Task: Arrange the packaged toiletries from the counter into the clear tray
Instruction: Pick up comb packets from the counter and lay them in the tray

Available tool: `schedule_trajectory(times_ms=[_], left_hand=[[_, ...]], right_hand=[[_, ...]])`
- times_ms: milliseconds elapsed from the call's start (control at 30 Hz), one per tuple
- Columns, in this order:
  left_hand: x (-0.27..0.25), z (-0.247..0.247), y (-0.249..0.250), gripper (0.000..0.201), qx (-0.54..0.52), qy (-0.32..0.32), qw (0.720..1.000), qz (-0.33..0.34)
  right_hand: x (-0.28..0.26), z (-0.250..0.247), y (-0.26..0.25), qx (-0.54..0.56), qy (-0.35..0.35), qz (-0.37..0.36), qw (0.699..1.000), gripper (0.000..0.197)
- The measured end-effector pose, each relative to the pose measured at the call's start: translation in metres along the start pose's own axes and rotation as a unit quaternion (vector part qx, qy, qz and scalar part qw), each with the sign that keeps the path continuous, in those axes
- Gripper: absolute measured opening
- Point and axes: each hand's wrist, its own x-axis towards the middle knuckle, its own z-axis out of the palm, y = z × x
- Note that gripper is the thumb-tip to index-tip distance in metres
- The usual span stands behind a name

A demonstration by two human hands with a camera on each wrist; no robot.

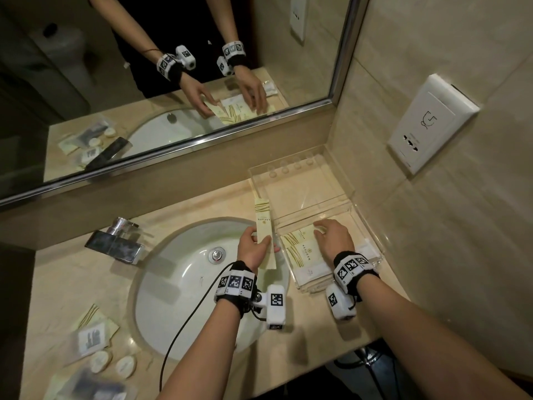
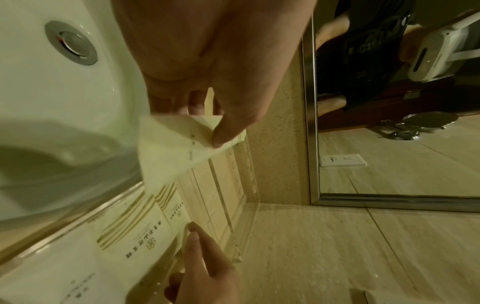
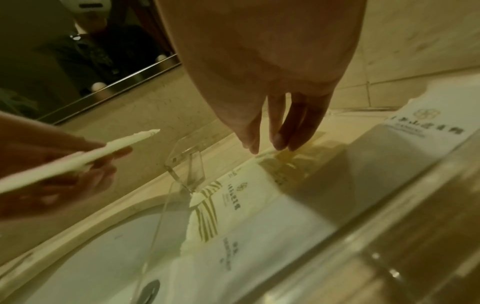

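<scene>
My left hand (image 1: 258, 243) pinches a long cream packet (image 1: 263, 226) with gold stripes, holding it over the sink's right rim beside the clear tray (image 1: 290, 172). In the left wrist view thumb and fingers (image 2: 217, 131) squeeze the packet (image 2: 168, 152) near its lower end. My right hand (image 1: 320, 230) reaches into the tray's near compartment, fingers (image 3: 279, 139) straight, tips touching the far edge of the flat cream packets (image 1: 301, 255) lying there. The tray's far compartment holds nothing.
The white sink (image 1: 184, 287) with its drain lies left of the tray; a chrome faucet (image 1: 115, 241) stands behind it. More packets (image 1: 92, 336) and two round soaps (image 1: 112, 362) lie at the counter's front left. A wall socket (image 1: 429, 122) and tiled wall stand to the right.
</scene>
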Motion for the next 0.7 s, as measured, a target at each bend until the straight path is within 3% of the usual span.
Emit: schedule_trajectory(times_ms=[267, 400, 467, 567, 700], left_hand=[[-0.003, 0.004, 0.006, 0.022, -0.002, -0.035, 0.999, 0.013], [-0.002, 0.011, 0.015, 0.022, -0.034, -0.051, 0.998, 0.016], [-0.002, 0.018, 0.022, 0.019, -0.058, -0.069, 0.996, 0.020], [0.003, 0.029, 0.032, 0.017, -0.102, -0.079, 0.992, 0.014], [0.013, 0.038, 0.034, 0.017, -0.165, -0.038, 0.985, -0.014]], right_hand=[[-0.007, -0.003, 0.001, -0.036, -0.056, -0.025, 0.997, 0.030], [-0.001, -0.014, -0.014, 0.117, -0.019, -0.005, 0.993, 0.025], [0.002, -0.023, -0.026, 0.206, -0.086, 0.016, 0.975, 0.027], [0.007, -0.036, -0.028, 0.237, -0.197, 0.023, 0.951, 0.039], [0.010, -0.056, -0.018, 0.335, -0.196, 0.054, 0.920, 0.032]])
